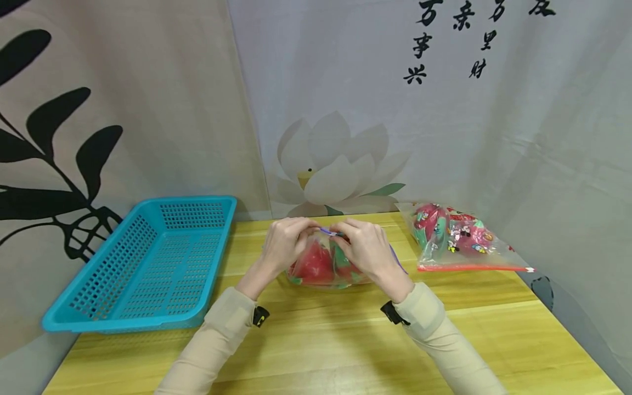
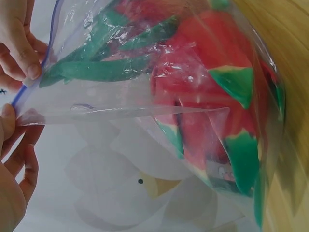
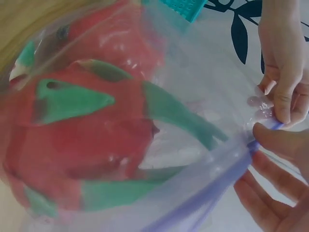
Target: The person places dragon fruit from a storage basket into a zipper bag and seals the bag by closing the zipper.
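Note:
A clear zip bag (image 1: 328,282) with a purple zip edge stands at the middle of the table. Red dragon fruits (image 2: 207,43) with green scales fill it, their colours seen through the plastic. My left hand (image 1: 291,241) pinches the zip edge at its left part, thumb against fingers. Close beside it, my right hand (image 1: 365,247) pinches the same purple strip (image 3: 217,183), which runs on slack past that hand. In the left wrist view, the fingertips of both hands nearly meet along the strip.
A blue perforated basket (image 1: 197,312) stands at the left of the wooden table (image 1: 316,351). Lying at the back right is another clear bag (image 1: 464,241), with a red zip, cartoon prints and red and green contents. A printed curtain (image 1: 336,82) hangs behind.

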Demonstrator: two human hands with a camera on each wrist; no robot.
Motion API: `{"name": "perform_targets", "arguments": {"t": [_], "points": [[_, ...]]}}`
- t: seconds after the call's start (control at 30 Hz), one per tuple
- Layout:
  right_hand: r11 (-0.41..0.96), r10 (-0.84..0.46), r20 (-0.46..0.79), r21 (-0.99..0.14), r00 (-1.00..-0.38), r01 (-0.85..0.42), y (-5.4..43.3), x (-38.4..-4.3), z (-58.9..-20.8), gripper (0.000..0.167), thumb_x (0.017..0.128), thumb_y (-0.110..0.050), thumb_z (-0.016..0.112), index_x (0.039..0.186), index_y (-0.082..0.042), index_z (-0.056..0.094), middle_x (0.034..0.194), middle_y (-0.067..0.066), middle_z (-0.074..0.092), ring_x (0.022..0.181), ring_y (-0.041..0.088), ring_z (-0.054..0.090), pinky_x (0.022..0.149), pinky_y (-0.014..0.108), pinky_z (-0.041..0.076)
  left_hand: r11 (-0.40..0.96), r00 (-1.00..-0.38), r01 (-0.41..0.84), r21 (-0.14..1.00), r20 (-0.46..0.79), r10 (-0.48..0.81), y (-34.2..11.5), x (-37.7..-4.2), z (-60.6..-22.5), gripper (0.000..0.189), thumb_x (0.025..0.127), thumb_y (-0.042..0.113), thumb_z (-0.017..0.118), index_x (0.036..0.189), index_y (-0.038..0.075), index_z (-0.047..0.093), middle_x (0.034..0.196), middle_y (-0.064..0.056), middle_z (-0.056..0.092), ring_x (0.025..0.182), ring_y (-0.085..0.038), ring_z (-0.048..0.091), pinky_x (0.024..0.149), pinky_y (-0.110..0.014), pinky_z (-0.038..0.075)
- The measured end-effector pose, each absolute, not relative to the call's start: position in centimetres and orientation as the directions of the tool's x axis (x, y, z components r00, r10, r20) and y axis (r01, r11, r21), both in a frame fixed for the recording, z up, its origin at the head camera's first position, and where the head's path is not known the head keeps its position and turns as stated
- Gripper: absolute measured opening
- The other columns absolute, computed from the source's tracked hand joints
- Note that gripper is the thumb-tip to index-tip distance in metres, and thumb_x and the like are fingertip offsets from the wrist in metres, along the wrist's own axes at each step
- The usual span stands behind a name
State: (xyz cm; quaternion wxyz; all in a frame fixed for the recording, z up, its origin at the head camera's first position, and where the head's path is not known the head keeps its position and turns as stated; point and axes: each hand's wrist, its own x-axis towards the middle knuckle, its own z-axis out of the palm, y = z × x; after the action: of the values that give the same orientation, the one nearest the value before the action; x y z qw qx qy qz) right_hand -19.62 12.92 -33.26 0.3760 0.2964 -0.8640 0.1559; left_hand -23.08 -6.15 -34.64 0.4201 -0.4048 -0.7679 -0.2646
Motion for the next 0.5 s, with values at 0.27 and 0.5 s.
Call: {"name": "perform_targets", "arguments": {"t": [0.27,0.5], "points": [[0.762,-0.382,0.771,-0.048,-0.509,-0.646,12.67,-19.50,-33.31,0.009,0.079,-0.016,0.076,0.087,-0.013,0.075,0.079,0.002,0.074,0.054,0.014,0.064,0.045,0.025,0.045,0.542,-0.316,0.838,0.063,0.866,0.387,-6.17,-22.94,-34.59,0.008,0.082,-0.002,0.067,0.083,0.004,0.072,0.074,-0.007,0.073,0.052,-0.016,0.060,0.046,-0.022,0.043],[0.751,-0.418,0.757,-0.023,-0.502,-0.660,12.37,-19.26,-33.40,0.008,0.080,-0.004,0.072,0.088,-0.006,0.068,0.077,0.004,0.070,0.053,0.011,0.059,0.046,0.023,0.046,0.530,-0.302,0.846,0.060,0.873,0.383,-6.12,-22.78,-34.60,0.005,0.084,0.002,0.067,0.084,0.004,0.072,0.074,-0.007,0.072,0.054,-0.017,0.062,0.048,-0.022,0.046]]}}
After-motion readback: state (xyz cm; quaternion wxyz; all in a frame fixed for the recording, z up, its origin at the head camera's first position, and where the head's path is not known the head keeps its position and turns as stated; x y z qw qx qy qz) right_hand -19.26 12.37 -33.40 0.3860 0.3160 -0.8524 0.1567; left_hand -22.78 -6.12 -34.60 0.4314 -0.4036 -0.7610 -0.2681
